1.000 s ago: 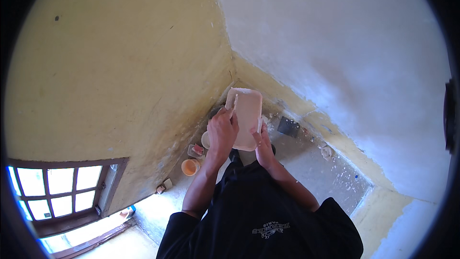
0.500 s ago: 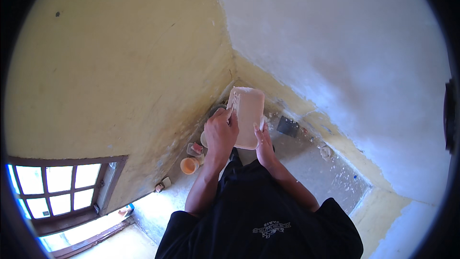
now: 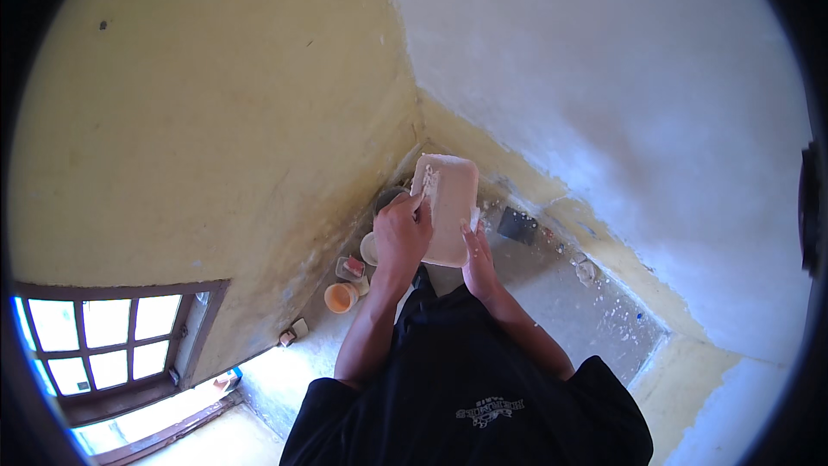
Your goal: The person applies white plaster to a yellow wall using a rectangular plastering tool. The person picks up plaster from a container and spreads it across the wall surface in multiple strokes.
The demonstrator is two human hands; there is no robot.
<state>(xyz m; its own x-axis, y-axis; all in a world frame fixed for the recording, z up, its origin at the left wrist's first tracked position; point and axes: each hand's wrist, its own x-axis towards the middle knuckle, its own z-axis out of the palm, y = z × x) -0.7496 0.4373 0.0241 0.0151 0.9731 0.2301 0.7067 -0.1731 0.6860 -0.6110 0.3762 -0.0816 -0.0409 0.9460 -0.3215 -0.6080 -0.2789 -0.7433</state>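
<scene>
A shallow, rounded rectangular tray (image 3: 450,216), pale pink-cream, is held up in front of me. White paste smears its upper left part and far edge. My right hand (image 3: 479,261) grips the tray's lower right edge, and a small white bit shows just above its fingertips. My left hand (image 3: 402,233) is closed at the tray's left edge, its fingertips against the smeared surface. Whatever may be inside that left fist is hidden.
Yellow wall (image 3: 233,121) and white-coated wall (image 3: 604,78) meet in the corner ahead. On the floor at left stand an orange bucket (image 3: 341,298) and a small container (image 3: 350,268). A dark square piece (image 3: 517,226) lies at right among white spatters. A barred window (image 3: 108,341) is lower left.
The tray has shifted very slightly. My left fingers have moved a little against its left side, and the paste smear there looks somewhat different.
</scene>
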